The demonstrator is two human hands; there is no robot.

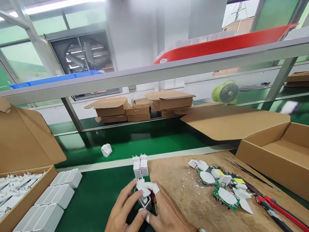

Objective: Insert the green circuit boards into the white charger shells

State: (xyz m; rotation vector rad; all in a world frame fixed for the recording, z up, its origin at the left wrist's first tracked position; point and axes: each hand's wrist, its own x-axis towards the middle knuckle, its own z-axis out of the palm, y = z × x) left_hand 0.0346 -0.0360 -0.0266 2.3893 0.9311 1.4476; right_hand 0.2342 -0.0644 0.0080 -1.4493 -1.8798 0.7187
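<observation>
Here, left hand and right hand pinch a white adapter.
Left edge of a wooden board, which bears circuit boards.

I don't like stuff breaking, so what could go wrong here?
The lid seems crooked on its case, so it might slip from the left hand and right hand. Two plugs stand just ahead and could get knocked over. The pliers lie beside the boards and might scratch them if bumped.
</observation>
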